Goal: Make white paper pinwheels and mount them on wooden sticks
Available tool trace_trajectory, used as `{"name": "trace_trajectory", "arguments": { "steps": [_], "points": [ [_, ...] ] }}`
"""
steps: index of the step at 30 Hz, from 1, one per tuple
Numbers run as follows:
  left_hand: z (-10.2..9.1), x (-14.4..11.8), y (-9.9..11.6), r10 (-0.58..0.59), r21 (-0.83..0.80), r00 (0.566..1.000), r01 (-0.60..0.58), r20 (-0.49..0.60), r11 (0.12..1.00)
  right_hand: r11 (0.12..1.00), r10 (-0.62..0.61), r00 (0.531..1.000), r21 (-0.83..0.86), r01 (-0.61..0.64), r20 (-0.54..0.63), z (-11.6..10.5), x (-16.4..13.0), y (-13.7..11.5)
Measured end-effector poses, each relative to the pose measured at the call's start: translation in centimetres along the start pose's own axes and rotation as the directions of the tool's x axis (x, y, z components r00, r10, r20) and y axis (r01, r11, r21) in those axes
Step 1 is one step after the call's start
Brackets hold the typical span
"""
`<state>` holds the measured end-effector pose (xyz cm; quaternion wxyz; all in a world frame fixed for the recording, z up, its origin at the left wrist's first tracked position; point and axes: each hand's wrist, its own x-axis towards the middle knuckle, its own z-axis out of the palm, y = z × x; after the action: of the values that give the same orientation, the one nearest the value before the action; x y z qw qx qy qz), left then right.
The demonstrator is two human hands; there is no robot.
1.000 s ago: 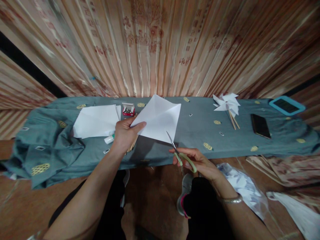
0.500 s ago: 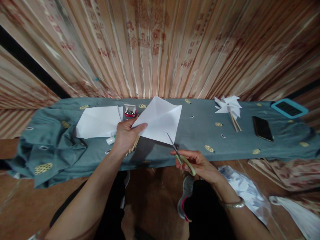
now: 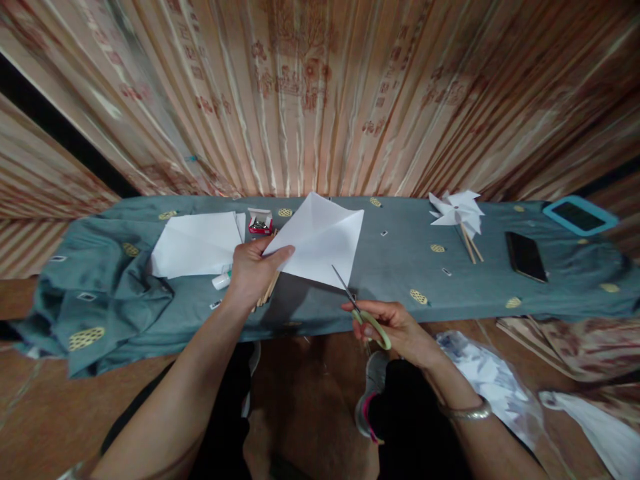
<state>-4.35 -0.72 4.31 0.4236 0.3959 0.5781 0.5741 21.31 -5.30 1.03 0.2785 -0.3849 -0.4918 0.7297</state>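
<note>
My left hand pinches the left corner of a creased white paper square and holds it up over the teal-covered bench. My right hand grips green-handled scissors. Their blades point up and left, with the tips at the paper's lower edge. Wooden sticks lie on the cloth just under my left hand.
A stack of white sheets, a glue stick and a small red box of clips lie at the left. White paper pinwheels on sticks, a black phone and a blue-framed tablet lie at the right. A plastic bag sits on the floor.
Almost nothing has moved. The scissors and my right hand have shifted slightly, staying at the paper's lower edge; my left hand keeps the paper in place.
</note>
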Motion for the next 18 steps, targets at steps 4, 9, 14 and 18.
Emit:
{"name": "trace_trajectory", "arguments": {
  "steps": [4, 9, 14, 18],
  "points": [
    [0.0, 0.0, 0.2, -0.001, 0.007, 1.0, 0.001, 0.007, 1.0, 1.0, -0.003, 1.0, 0.019, 0.003, -0.012, 0.1, 0.1, 0.1],
    [0.1, 0.1, -0.2, 0.001, 0.002, 1.0, -0.001, 0.001, 1.0, 0.999, -0.004, 1.0, 0.031, 0.005, -0.028, 0.3, 0.2, 0.1],
    [0.6, -0.1, -1.1, -0.017, -0.005, 0.997, 0.018, 0.075, 1.0, 0.999, -0.039, 0.999, -0.021, 0.038, -0.028, 0.4, 0.3, 0.0],
    [0.8, -0.3, -1.2, -0.017, -0.009, 0.996, 0.018, 0.092, 1.0, 0.997, -0.064, 0.998, -0.043, 0.064, -0.018, 0.3, 0.3, 0.2]
  ]
}}
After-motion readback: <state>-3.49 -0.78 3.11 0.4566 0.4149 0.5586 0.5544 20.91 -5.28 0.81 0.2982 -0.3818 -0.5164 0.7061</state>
